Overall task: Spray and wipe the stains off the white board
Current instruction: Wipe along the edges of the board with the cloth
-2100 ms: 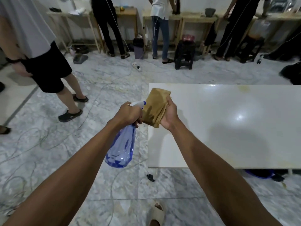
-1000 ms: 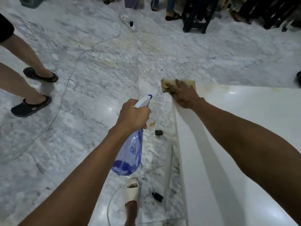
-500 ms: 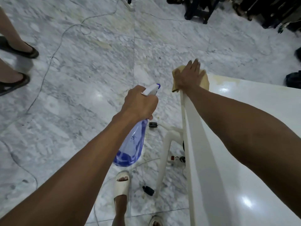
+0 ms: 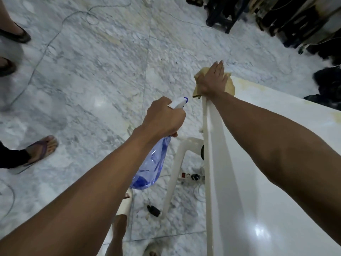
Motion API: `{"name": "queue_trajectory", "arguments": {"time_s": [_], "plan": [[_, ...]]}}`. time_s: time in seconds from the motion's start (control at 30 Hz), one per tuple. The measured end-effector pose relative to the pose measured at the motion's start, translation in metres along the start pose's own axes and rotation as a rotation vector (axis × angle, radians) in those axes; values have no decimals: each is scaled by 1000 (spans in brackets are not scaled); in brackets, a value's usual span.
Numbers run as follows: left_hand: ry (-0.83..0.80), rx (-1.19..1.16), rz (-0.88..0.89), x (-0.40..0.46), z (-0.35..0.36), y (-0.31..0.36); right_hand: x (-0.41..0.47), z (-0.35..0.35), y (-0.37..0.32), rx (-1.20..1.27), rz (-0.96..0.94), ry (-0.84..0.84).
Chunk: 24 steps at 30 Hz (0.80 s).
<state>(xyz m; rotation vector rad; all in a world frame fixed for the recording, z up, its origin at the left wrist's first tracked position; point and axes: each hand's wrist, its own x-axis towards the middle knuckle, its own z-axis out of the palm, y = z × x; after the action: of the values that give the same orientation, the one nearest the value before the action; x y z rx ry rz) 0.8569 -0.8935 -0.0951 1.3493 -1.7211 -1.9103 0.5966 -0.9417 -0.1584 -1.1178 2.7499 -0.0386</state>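
The white board (image 4: 267,191) fills the right side, lying flat like a tabletop, with yellowish stains (image 4: 247,85) along its far edge. My right hand (image 4: 212,80) presses flat on a tan cloth (image 4: 229,85) at the board's far left corner; the cloth is mostly hidden under the palm. My left hand (image 4: 162,119) grips the neck of a clear blue spray bottle (image 4: 151,163), held over the floor just left of the board, white nozzle pointing toward the cloth.
A white plastic leg (image 4: 175,170) holds the board up, with a power strip (image 4: 188,176) and cables under it. My sandalled foot (image 4: 125,202) stands below the bottle. Other people's feet (image 4: 42,148) are at the left, dark stools and bags at the top right.
My right hand carried the cloth from the air onto the board's far corner and now presses it flat. My view tilted down and closer. The bottle stayed in my left hand.
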Motion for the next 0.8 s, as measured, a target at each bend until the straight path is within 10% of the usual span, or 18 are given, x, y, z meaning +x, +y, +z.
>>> {"name": "queue_trajectory", "arguments": {"time_s": [0.8], "plan": [[63, 23, -50, -176, 74, -90, -261, 28, 80, 18, -90, 2]]}}
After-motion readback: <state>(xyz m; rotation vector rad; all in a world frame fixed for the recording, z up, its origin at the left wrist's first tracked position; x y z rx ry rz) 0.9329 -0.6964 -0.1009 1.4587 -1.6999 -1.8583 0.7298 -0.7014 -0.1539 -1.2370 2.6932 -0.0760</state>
